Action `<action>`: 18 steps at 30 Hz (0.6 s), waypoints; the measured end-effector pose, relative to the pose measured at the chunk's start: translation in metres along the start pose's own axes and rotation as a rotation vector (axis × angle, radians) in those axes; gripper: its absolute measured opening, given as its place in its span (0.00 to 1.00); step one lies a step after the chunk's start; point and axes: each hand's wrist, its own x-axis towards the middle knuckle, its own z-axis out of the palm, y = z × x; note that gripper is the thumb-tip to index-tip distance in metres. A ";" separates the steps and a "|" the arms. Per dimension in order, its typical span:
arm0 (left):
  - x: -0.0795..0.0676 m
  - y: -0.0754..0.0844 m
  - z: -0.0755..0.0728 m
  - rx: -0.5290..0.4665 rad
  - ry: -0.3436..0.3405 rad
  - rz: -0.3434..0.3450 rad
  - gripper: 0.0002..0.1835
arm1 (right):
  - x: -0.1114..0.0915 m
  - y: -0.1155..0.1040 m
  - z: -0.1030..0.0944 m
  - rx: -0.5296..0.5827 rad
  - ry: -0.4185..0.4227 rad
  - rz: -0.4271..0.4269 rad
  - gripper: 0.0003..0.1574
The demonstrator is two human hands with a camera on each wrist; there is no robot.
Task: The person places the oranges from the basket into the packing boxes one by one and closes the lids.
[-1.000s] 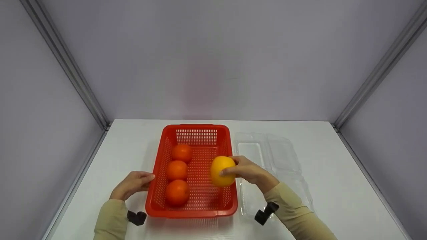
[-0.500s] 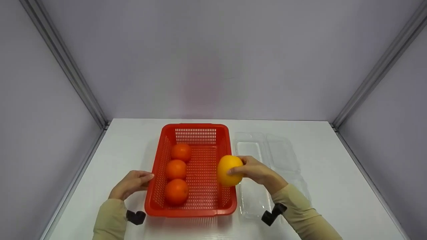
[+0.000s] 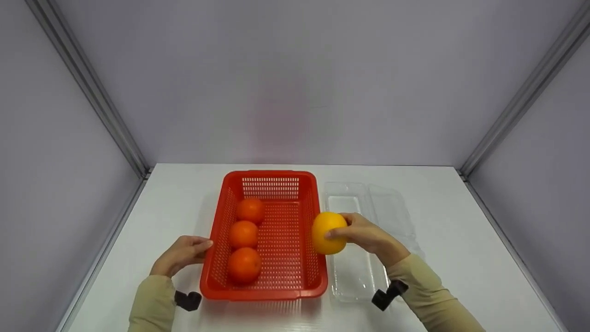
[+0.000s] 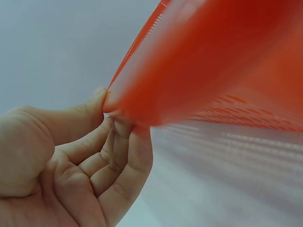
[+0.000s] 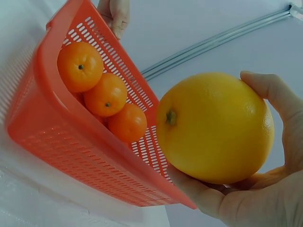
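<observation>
My right hand (image 3: 366,233) holds a large, smooth yellow fruit (image 3: 329,233) over the right rim of the red plastic basket (image 3: 281,295). The right wrist view shows the yellow fruit (image 5: 215,127) between thumb and fingers, its small green stem end facing away from the palm. With thumb and fingertips, my left hand (image 3: 182,253) pinches the basket's left rim; the left wrist view has that hand (image 4: 94,156) close up at the red edge. Several details of the basket's far side blur there. Three oranges (image 3: 244,235) lie in a row along the basket's left inner side.
To the right of the basket, an open clear plastic clamshell container (image 3: 350,272) lies on the white table (image 3: 461,230), partly under my right arm in view. Grey walls (image 3: 295,92) enclose the table at the back and both sides.
My right hand has moved to the right with the yellow fruit, from over the basket's inside to over its right rim. The left hand keeps its pinch on the basket.
</observation>
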 end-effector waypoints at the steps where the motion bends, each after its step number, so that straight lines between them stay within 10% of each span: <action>1: 0.000 0.000 0.000 0.005 0.004 -0.003 0.26 | -0.001 0.000 -0.001 0.000 -0.001 0.000 0.31; 18: 0.000 0.000 0.000 -0.021 -0.021 0.005 0.28 | -0.012 0.005 -0.013 0.018 0.021 -0.001 0.29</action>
